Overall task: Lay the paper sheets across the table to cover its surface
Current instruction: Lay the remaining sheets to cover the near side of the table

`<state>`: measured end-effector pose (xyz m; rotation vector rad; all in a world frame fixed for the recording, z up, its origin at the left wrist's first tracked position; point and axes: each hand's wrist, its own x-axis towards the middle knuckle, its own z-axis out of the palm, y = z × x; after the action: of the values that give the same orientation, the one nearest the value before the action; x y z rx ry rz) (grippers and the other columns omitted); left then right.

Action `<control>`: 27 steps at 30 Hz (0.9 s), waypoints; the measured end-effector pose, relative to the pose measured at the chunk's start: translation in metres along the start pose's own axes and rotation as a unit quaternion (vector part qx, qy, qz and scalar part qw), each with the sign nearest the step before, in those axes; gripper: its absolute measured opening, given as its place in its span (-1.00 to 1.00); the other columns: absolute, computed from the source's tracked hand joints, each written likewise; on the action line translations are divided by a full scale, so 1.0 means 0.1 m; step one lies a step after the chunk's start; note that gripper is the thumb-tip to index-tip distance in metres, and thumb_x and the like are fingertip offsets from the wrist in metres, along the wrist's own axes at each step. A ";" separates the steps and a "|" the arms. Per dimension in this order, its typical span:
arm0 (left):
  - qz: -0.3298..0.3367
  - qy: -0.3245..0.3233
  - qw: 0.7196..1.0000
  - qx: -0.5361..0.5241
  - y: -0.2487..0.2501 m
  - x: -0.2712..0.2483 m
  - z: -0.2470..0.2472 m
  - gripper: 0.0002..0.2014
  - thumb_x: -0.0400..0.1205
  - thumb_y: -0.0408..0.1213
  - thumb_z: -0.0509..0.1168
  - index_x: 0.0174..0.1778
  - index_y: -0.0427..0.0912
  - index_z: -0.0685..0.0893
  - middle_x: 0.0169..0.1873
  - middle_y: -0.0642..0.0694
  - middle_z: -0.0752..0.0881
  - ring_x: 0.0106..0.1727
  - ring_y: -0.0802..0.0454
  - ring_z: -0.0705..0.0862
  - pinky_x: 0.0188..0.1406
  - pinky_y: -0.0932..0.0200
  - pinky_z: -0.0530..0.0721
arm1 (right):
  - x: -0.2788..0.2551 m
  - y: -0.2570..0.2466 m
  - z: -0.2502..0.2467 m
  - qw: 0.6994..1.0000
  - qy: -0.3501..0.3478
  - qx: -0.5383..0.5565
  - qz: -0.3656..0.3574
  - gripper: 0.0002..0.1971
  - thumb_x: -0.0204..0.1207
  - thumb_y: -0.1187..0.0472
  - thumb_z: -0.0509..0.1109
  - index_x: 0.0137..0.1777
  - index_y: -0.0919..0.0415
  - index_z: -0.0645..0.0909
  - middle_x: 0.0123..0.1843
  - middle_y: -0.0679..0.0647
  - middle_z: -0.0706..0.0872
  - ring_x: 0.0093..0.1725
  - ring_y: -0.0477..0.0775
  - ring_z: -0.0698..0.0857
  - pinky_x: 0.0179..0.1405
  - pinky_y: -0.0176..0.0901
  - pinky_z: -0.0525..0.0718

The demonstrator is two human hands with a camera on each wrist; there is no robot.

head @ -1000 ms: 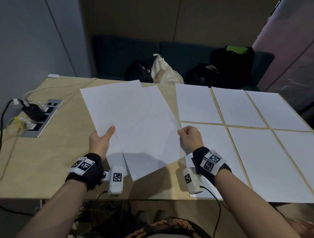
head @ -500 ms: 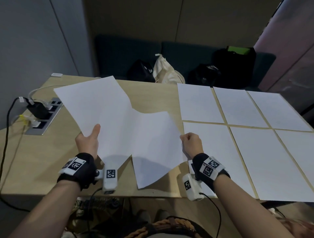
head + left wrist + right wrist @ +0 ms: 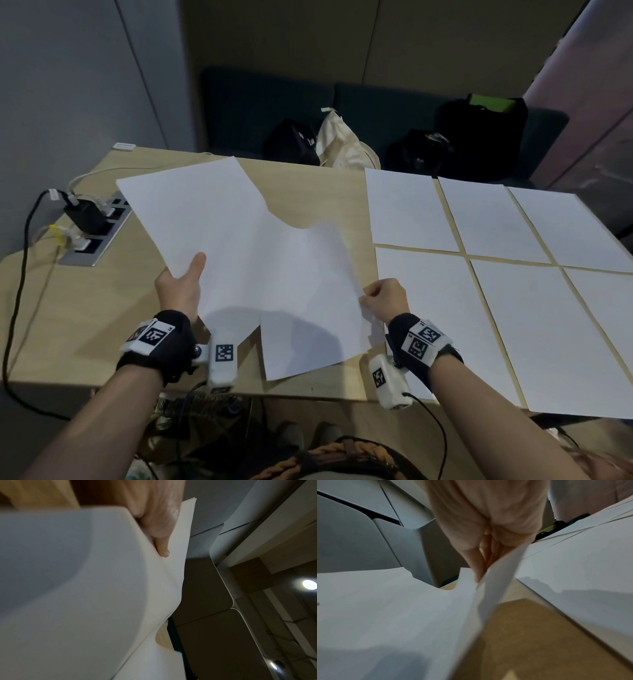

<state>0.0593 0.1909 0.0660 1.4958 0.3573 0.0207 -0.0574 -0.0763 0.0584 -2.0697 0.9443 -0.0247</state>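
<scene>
Paper sheets [image 3: 414, 212] laid flat in two rows over the right half of the desk [image 3: 85, 308], narrow strips of bare wood between neighbours. Six laid sheets visible, three in the far row, three in the near row, the rightmost cut off by the frame edge.

Two more sheets held above the bare left-middle part of the desk, overlapping where they meet. Left sheet [image 3: 205, 219] tilted, its far corner toward the power strip; gripped at its near left edge by the left hand [image 3: 180, 287], thumb on top and pointing forward, fingers underneath. Seen in the left wrist view: left hand [image 3: 154, 513] with a fingertip pressed against the underside of the paper [image 3: 102, 588].

Right sheet [image 3: 308, 301] curved, sagging toward the near desk edge, far edge bowed; pinched at its right edge by the right hand [image 3: 385, 298], fingers curled. Right wrist view: right hand [image 3: 488, 527] with fingers closed on the folded-up edge of that sheet [image 3: 496, 588], laid sheets [image 3: 573, 568] just to the right on the wood.

Power strip [image 3: 96, 233] set into the left side of the desk, black adapter [image 3: 85, 214] and white plugs in it, cables trailing off the left edge. Small white object [image 3: 125, 146] at the far left corner. Dark bench [image 3: 239, 102] behind the desk with black bags [image 3: 479, 137] and a cream cloth bag [image 3: 342, 144] on it. Tracking bands with square markers on both wrists.
</scene>
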 end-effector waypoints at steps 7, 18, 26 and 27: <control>-0.023 -0.042 0.998 0.030 -0.03 0.00 0.04 -0.61 0.60 -0.31 0.36 0.31 -0.39 0.59 0.23 -0.23 0.68 0.10 -0.03 0.61 0.18 0.17 0.51 | 0.06 -0.14 -0.05 0.972 0.031 0.231 -0.015 -0.72 0.50 0.48 0.36 -0.38 0.17 0.55 -0.53 0.01 0.54 -0.60 -0.18 0.55 -0.65 -0.52 0.48; -0.041 -0.134 0.990 0.033 0.01 -0.12 0.23 -0.65 0.62 -0.33 0.33 0.31 -0.36 0.58 0.13 -0.15 0.67 0.13 -0.09 0.65 0.18 0.09 0.55 | 0.14 -0.25 0.00 0.956 0.074 0.280 -0.046 -0.86 0.46 0.41 0.40 -0.05 0.24 0.73 -0.36 0.01 0.65 -0.29 0.02 0.62 -0.15 -0.33 0.61; -0.037 -0.135 0.990 0.032 0.00 -0.15 0.27 -0.66 0.62 -0.37 0.31 0.31 -0.39 0.58 0.11 -0.14 0.66 0.10 -0.09 0.64 0.12 0.12 0.52 | 0.11 -0.24 -0.04 0.967 0.113 0.214 -0.081 -0.73 0.50 0.39 0.40 0.19 0.36 0.70 -0.04 0.16 0.74 -0.10 0.00 0.64 -0.30 -0.85 0.48; -0.037 -0.136 0.990 0.031 0.00 -0.15 0.28 -0.66 0.62 -0.37 0.32 0.31 -0.38 0.58 0.11 -0.13 0.66 0.09 -0.10 0.65 0.11 0.12 0.52 | 0.11 -0.24 -0.04 0.967 0.114 0.209 -0.086 -0.73 0.51 0.39 0.39 0.20 0.36 0.69 -0.02 0.16 0.75 -0.10 -0.01 0.65 -0.30 -0.85 0.47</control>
<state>0.0520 0.1606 0.0700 1.5226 0.1942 -0.2541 -0.0356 -0.0771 0.0744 -1.7682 0.8091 -0.5207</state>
